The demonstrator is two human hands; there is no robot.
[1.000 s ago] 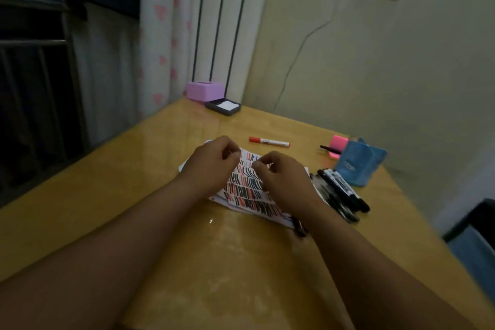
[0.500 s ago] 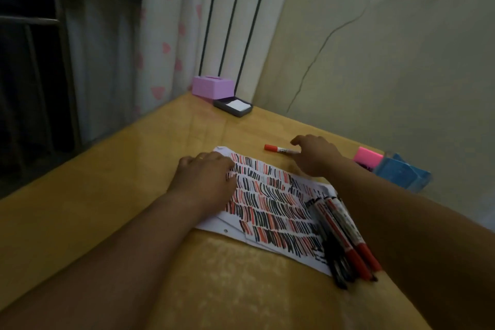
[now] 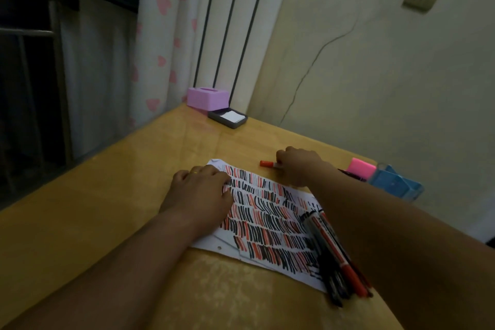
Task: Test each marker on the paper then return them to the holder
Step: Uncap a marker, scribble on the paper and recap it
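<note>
White paper (image 3: 270,225) covered in red and black strokes lies on the wooden table (image 3: 107,209). My left hand (image 3: 199,195) rests on the paper's left part, fingers bent, holding it flat. Beyond the paper's far edge, my right hand (image 3: 298,166) grips a red-capped marker (image 3: 266,163) that lies on the table; only its cap end shows. A bundle of red and black markers (image 3: 332,257) lies on the paper's right side, partly under my right forearm. The blue holder (image 3: 395,182) stands at the far right.
A pink block (image 3: 361,167) sits beside the blue holder, with a dark pen tip next to it. At the table's far corner are a purple box (image 3: 207,98) and a grey tray with white notes (image 3: 227,117). A curtain and wall lie behind.
My right hand left the paper, reached to the far edge and closed on the red-capped marker. My left hand stayed pressing the paper. The view came closer.
</note>
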